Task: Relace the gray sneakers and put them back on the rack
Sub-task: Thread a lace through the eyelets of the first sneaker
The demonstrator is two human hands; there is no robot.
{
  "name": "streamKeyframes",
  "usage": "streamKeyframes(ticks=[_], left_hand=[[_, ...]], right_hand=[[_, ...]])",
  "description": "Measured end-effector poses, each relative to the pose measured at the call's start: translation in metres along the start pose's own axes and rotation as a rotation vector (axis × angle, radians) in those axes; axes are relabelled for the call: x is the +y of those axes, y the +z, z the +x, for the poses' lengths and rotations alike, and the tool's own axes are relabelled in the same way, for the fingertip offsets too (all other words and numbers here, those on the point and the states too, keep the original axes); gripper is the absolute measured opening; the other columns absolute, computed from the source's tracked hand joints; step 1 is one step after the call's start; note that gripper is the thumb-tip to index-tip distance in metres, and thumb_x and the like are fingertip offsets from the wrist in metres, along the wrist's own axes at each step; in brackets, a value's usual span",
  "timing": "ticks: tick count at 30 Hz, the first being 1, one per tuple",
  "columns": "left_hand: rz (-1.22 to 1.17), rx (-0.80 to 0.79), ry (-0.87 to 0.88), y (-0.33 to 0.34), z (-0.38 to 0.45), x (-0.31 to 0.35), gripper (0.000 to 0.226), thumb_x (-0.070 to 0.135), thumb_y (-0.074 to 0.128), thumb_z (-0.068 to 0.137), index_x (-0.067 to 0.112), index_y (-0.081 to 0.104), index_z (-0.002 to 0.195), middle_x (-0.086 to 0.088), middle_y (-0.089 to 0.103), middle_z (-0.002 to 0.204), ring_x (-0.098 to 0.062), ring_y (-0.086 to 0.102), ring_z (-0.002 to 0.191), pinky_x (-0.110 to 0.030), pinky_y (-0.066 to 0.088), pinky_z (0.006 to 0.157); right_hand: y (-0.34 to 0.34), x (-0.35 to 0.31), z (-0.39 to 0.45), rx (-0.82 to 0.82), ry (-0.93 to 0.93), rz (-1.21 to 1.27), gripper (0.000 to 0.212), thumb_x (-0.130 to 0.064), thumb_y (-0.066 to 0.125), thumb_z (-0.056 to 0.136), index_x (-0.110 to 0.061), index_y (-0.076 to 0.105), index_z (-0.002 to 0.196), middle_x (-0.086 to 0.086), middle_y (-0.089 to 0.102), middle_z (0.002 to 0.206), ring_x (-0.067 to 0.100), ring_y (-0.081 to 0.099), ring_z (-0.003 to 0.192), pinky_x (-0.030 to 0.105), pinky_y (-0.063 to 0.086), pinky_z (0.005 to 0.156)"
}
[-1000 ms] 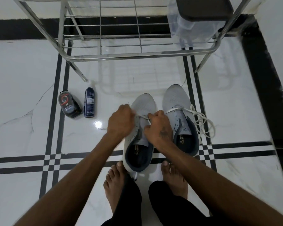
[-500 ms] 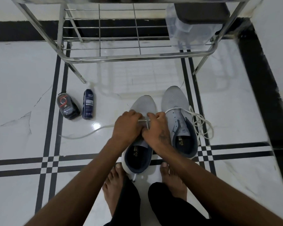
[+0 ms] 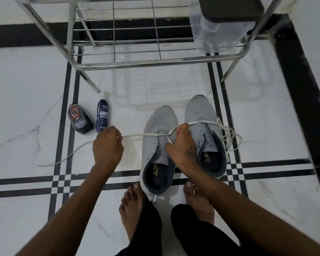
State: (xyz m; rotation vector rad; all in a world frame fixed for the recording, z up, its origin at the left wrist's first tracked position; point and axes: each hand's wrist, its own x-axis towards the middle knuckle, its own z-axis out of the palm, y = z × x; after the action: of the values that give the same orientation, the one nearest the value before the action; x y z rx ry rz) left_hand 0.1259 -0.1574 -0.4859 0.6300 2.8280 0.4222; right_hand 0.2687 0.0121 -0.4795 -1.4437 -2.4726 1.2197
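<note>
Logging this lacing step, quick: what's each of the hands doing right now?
Left hand: closed, pinching the white lace pulled out sideways from the left sneaker.
Right hand: closed, pinching the same lace at the sneaker's eyelets.

Two gray sneakers side by side on floor, toes toward rack [image 3: 155,60], navy collars. Left sneaker [image 3: 160,145]: white lace [image 3: 137,135] through front eyelets only, pulled taut sideways, tail trailing across floor. Right sneaker [image 3: 204,137]: lace [image 3: 229,133] bunched loose along outer side. Steel rack stands just beyond.

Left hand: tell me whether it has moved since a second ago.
Yes. The left hand has pulled the lace leftward, away from the sneaker, toward the can.
</note>
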Motion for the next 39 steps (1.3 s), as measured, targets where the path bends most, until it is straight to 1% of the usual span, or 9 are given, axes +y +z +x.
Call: streamKeyframes(ticks=[4,8,10,15,20,25,30,34,39], left_hand=[[-0.081,0.018,0.268,0.004,0.004,0.035,0.023,0.018,0.067,0.089,0.014,0.067,0.112,-0.010,0.063,0.111,-0.032,0.058,0.099,-0.042,0.048,0.084],[-0.103,-0.177,0.377,0.021,0.008,0.083,0.025,0.030,0.069,0.086,0.017,0.070,0.107,-0.005,0.063,0.108,-0.026,0.058,0.096,-0.035,0.049,0.078],[-0.034,-0.208,0.387,0.028,0.012,0.091,0.020,0.030,0.065,0.088,0.015,0.066,0.101,-0.005,0.063,0.102,-0.027,0.061,0.091,-0.037,0.049,0.074],[0.154,-0.200,0.375,0.028,0.010,0.092,0.021,0.027,0.052,0.097,0.009,0.056,0.107,-0.009,0.062,0.107,-0.029,0.062,0.091,-0.033,0.040,0.068],[0.030,-0.360,0.231,0.022,0.017,0.087,0.022,0.032,0.055,0.098,0.013,0.060,0.105,-0.009,0.066,0.103,-0.029,0.062,0.090,-0.033,0.043,0.069],[0.081,-0.362,0.223,0.014,0.027,0.076,0.015,0.015,0.054,0.097,0.010,0.061,0.109,-0.011,0.060,0.108,-0.030,0.060,0.097,-0.030,0.037,0.072],[-0.056,-0.309,0.136,0.012,0.013,0.053,0.008,0.007,0.047,0.098,0.011,0.051,0.104,-0.007,0.059,0.104,-0.024,0.055,0.086,-0.032,0.037,0.071],[-0.296,-0.314,0.000,0.014,0.005,0.039,0.019,-0.002,0.048,0.092,0.015,0.043,0.099,-0.003,0.070,0.099,-0.023,0.066,0.086,-0.032,0.046,0.072],[-0.430,-0.306,-0.060,0.018,0.005,0.039,0.024,-0.008,0.043,0.088,0.014,0.041,0.099,-0.005,0.070,0.091,-0.023,0.065,0.083,-0.037,0.051,0.076]], right_hand=[[0.002,0.002,0.000,-0.045,0.012,-0.008,0.037,-0.028,0.069,0.080,-0.026,0.038,0.099,-0.002,0.058,0.084,0.021,0.059,0.073,0.028,0.041,0.056],[0.005,0.005,0.002,-0.040,0.017,-0.006,0.032,-0.030,0.069,0.080,-0.025,0.042,0.095,-0.002,0.060,0.081,0.020,0.059,0.072,0.029,0.043,0.058],[0.006,0.007,0.003,-0.031,0.010,-0.006,0.031,-0.033,0.070,0.081,-0.023,0.043,0.093,-0.001,0.061,0.079,0.020,0.059,0.071,0.031,0.047,0.060],[0.008,0.009,0.006,-0.018,0.024,-0.021,0.030,-0.036,0.070,0.082,-0.024,0.044,0.091,-0.002,0.062,0.079,0.021,0.061,0.073,0.034,0.051,0.064],[0.007,0.007,0.007,-0.032,0.048,-0.010,0.030,-0.030,0.070,0.080,-0.023,0.045,0.094,-0.001,0.062,0.083,0.022,0.061,0.076,0.036,0.052,0.068],[0.005,0.007,0.006,-0.042,0.064,0.001,0.028,-0.027,0.068,0.082,-0.020,0.046,0.098,0.001,0.062,0.086,0.022,0.061,0.077,0.031,0.047,0.064],[0.003,0.007,0.004,-0.033,0.036,0.008,0.026,-0.025,0.068,0.082,-0.019,0.046,0.095,0.000,0.061,0.084,0.019,0.058,0.074,0.027,0.037,0.055],[0.003,0.006,0.004,-0.035,0.035,0.003,0.026,-0.026,0.068,0.082,-0.020,0.046,0.095,0.000,0.061,0.085,0.021,0.059,0.076,0.029,0.041,0.060],[0.003,0.005,0.004,-0.043,0.051,-0.001,0.026,-0.026,0.067,0.082,-0.020,0.047,0.095,0.000,0.060,0.086,0.021,0.058,0.076,0.029,0.040,0.061]])
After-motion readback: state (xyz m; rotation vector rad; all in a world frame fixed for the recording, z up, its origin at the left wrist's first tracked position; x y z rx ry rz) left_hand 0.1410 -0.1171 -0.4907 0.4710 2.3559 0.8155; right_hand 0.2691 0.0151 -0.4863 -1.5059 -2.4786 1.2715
